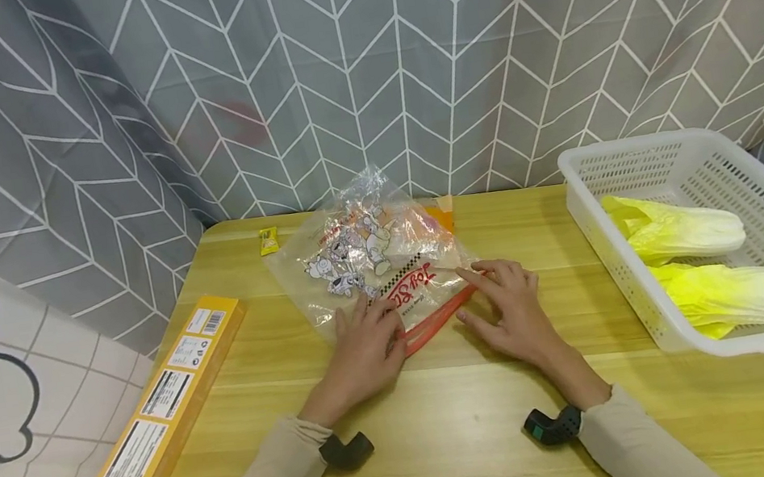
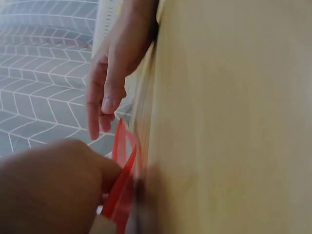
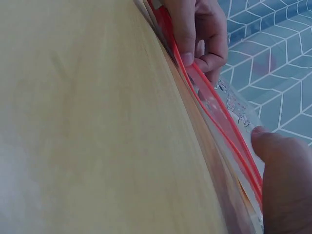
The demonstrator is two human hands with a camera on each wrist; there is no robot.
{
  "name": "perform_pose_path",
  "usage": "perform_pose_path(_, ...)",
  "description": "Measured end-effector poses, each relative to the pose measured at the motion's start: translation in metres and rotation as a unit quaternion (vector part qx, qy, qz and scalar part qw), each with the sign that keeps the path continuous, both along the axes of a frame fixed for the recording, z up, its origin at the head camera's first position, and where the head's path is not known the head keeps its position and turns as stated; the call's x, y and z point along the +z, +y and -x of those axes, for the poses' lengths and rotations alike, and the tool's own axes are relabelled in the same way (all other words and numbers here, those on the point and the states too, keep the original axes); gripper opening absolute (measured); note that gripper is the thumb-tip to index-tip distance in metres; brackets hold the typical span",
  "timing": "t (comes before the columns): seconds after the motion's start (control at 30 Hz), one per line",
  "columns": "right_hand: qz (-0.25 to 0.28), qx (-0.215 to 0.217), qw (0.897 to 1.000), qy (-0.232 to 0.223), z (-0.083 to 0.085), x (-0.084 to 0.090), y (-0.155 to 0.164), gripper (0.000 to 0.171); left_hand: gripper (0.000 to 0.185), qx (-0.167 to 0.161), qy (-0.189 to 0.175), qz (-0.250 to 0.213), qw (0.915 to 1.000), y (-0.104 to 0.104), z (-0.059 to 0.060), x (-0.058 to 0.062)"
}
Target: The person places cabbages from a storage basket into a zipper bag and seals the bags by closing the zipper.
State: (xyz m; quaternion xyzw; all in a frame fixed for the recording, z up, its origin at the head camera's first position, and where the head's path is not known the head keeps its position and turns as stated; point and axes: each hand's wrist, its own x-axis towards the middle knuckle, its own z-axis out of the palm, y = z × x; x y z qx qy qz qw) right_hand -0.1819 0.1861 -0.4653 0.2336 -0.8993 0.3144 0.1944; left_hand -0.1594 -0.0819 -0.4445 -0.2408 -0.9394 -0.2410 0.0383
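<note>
A clear plastic zip bag (image 1: 344, 256) printed with cartoon animals and red lettering lies flat on the wooden table, its red zip edge (image 1: 437, 320) toward the person. My left hand (image 1: 368, 346) pinches that edge near its left end. In the right wrist view, the left thumb and curled forefinger meet at the red strip (image 3: 214, 95), whose two sides stand slightly apart. My right hand (image 1: 509, 306) is over the right end of the zip edge, fingers relaxed and thumb spread. In the left wrist view, the right hand (image 2: 114, 73) grips nothing.
A white plastic basket (image 1: 574, 195) at the right holds two napa cabbages (image 1: 748, 289). At the left lies a long yellow box (image 1: 164, 408) with labels. A small yellow packet (image 1: 268, 240) sits at the back left. Something orange (image 1: 448, 221) shows behind the bag. A patterned grey curtain (image 1: 371, 52) hangs behind.
</note>
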Motion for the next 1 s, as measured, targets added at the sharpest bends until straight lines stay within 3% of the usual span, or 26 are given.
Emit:
perform_pose_path(0.13, 0.021, 0.010, 0.999, 0.032, 0.001, 0.000, 0.000, 0.045, 0.010, 0.017, 0.027, -0.010, 0.9994, 0.002, -0.001, -0.007)
perform_pose_path(0.3, 0.007, 0.025, 0.998, 0.052, 0.000, -0.002, -0.001, 0.033, 0.006, 0.026, 0.034, -0.033, 0.9985, 0.005, -0.003, -0.014)
perform_pose_path(0.5, -0.039, 0.031, 0.998, 0.038, -0.003, -0.001, -0.003, 0.030, 0.007, 0.028, 0.046, -0.078, 0.9955, 0.006, -0.003, -0.015)
perform_pose_path(0.8, -0.081, 0.051, 0.995, -0.013, -0.008, -0.002, -0.004, 0.060, 0.007, 0.023, 0.104, -0.160, 0.9815, 0.006, 0.000, -0.018)
perform_pose_path(1.0, -0.070, 0.038, 0.997, -0.001, -0.008, -0.002, -0.004, 0.080, 0.006, 0.034, 0.099, -0.186, 0.9770, 0.007, 0.001, -0.017)
